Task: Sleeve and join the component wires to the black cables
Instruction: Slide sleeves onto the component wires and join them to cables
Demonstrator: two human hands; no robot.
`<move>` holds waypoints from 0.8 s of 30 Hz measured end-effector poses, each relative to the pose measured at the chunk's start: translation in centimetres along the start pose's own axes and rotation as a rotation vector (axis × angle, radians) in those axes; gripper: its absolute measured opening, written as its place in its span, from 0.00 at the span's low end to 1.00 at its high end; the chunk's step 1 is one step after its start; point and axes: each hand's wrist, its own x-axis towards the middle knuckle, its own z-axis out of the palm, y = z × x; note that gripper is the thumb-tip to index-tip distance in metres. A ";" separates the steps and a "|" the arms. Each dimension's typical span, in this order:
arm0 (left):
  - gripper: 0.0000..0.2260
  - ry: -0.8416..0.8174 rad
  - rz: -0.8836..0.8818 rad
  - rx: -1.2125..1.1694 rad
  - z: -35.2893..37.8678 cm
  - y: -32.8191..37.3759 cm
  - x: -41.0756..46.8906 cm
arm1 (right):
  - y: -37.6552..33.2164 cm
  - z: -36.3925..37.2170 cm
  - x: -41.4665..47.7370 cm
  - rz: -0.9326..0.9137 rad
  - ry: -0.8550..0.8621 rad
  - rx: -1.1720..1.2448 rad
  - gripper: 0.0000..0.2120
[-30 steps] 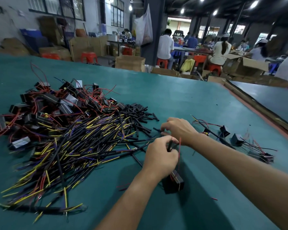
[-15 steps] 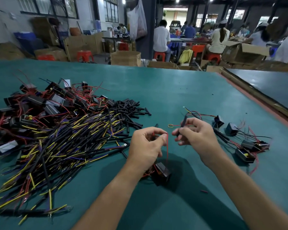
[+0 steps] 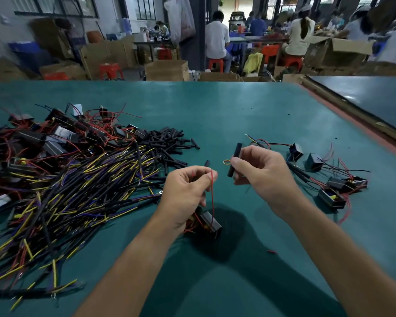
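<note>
My left hand (image 3: pixel 185 191) pinches a thin red wire (image 3: pixel 212 195) that runs down to a small black component (image 3: pixel 210 221) hanging just below the hand. My right hand (image 3: pixel 261 172) pinches a short black sleeve tube (image 3: pixel 234 160), held nearly upright a little to the right of the red wire's top end. The two hands are apart, above the green table (image 3: pixel 215 110). A big pile of black cables with yellow and purple ends (image 3: pixel 78 191) lies at the left.
Loose black sleeve tubes (image 3: pixel 169 143) lie behind the cable pile, with black components and red wires (image 3: pixel 55 133) further left. Several wired components (image 3: pixel 329 179) sit at the right. A small orange wire loop (image 3: pixel 226 161) lies between the hands. Cardboard boxes and seated people are beyond the table's far edge.
My right hand came back from the sleeve pile with a black tube and rose to the right. Both hands lifted and separated, the component now dangling under the left hand.
</note>
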 end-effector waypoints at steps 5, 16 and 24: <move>0.08 -0.031 -0.024 -0.071 -0.1 0.2 -0.1 | -0.8 0.2 -0.2 0.108 -0.099 0.057 0.15; 0.01 -0.120 -0.028 -0.024 -0.3 0.3 -0.5 | 0.4 0.5 -0.5 0.079 -0.204 -0.202 0.12; 0.03 -0.175 0.002 0.037 -0.5 0.4 -0.6 | 0.5 -0.9 -0.2 0.336 -0.373 0.029 0.07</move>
